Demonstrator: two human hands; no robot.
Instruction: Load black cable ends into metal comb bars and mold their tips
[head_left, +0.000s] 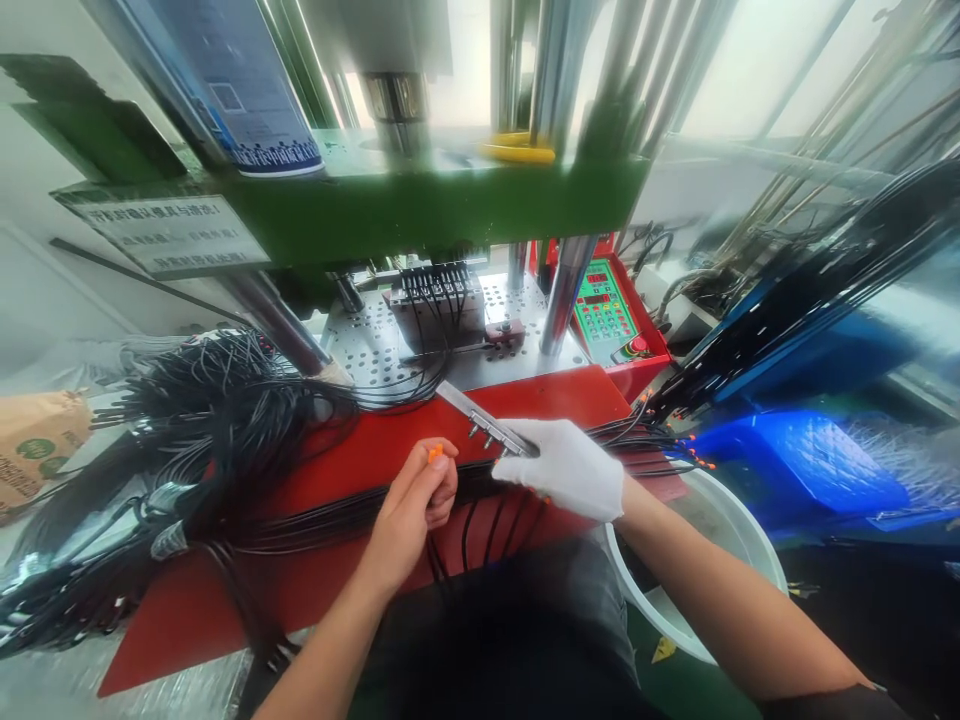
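My left hand [415,503] is bare and closed in a pinch on the end of a thin black cable with a small orange tip [435,452]. My right hand [566,465] wears a white glove and grips a narrow metal bar [480,420] with small pins along its underside, pointing up and left. Both hands hover over a bundle of black cables [352,515] that lies across the red table [352,455]. Behind them, on the perforated steel plate [375,345], sits a mould block [435,300] with several black cables plugged in.
A green press frame [435,205] with steel columns rises ahead. A red control panel [611,315] stands at right. Heaps of black cables [195,420] pile at left. More orange-tipped cables hang over a blue rack [810,330]. A white bucket [750,545] sits by my right arm.
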